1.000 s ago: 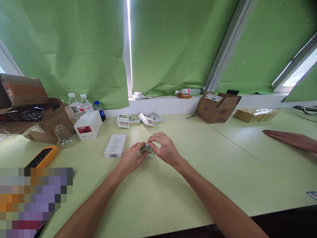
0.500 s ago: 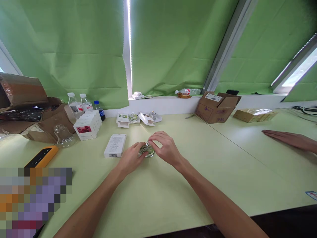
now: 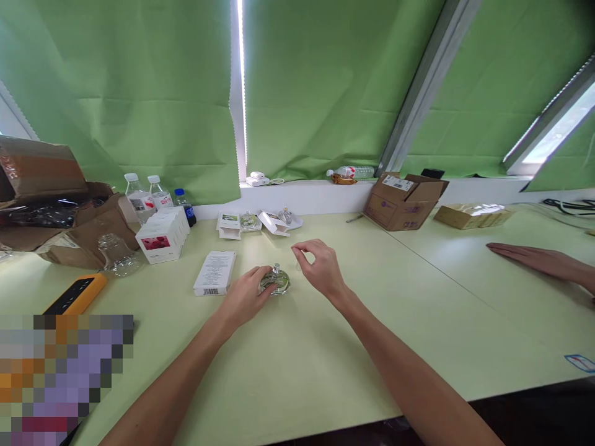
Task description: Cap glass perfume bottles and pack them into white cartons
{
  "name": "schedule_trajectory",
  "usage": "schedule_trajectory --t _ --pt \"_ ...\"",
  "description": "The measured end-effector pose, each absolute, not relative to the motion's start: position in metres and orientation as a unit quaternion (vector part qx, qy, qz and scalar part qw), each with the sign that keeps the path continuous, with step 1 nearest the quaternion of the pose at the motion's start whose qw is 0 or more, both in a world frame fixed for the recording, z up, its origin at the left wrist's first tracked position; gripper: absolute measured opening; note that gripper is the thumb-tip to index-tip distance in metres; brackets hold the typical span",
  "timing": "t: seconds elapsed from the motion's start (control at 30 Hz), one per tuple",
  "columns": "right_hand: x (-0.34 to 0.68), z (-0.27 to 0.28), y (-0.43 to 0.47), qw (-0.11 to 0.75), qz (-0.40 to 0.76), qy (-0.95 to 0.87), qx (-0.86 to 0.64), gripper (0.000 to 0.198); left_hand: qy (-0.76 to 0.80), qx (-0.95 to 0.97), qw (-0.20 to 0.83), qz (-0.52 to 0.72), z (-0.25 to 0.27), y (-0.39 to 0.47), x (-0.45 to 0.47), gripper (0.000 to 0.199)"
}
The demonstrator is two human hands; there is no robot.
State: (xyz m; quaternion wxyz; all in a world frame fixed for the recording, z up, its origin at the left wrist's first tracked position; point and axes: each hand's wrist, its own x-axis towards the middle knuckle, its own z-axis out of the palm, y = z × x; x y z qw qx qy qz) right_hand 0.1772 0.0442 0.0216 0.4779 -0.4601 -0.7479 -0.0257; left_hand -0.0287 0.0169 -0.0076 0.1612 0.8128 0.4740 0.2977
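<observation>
A round glass perfume bottle (image 3: 279, 282) with greenish contents stands on the table, its silver spray top pointing up. My left hand (image 3: 248, 292) is closed around the bottle's left side. To the right and slightly above it, my right hand (image 3: 320, 267) is raised with thumb and forefinger pinched together, apart from the bottle. A faint clear shape shows under those fingers, too indistinct to name. Left of my left hand lies a white carton (image 3: 215, 273) with printed text and a barcode.
Small open boxes (image 3: 229, 225) and another round bottle (image 3: 248, 220) sit at the back. On the left are white boxes (image 3: 160, 238), a clear jar (image 3: 116, 254) and an orange-edged power strip (image 3: 77, 293). A cardboard box (image 3: 393, 204) stands back right; another person's hand (image 3: 534, 259) rests at right.
My right hand has moved off the bottle's top to the right, still pinched, and the silver spray top is now in plain view. My left hand has kept its hold.
</observation>
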Motion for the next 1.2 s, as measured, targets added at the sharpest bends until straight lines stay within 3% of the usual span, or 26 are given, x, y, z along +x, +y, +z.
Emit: schedule_trajectory --t 0.53,0.9,1.2 --pt "0.199 0.003 0.067 0.259 0.036 -0.736 -0.625 0.026 0.480 0.816 0.151 0.286 -0.005 0.016 -0.029 0.035" --pt "0.201 -0.004 0.070 0.222 0.047 -0.748 -0.623 0.018 0.477 0.818 0.153 0.282 -0.007 0.016 -0.029 0.034" --pt "0.199 -0.004 0.069 0.240 0.059 -0.750 -0.614 0.026 0.481 0.817 0.150 0.282 -0.005 0.016 -0.029 0.034"
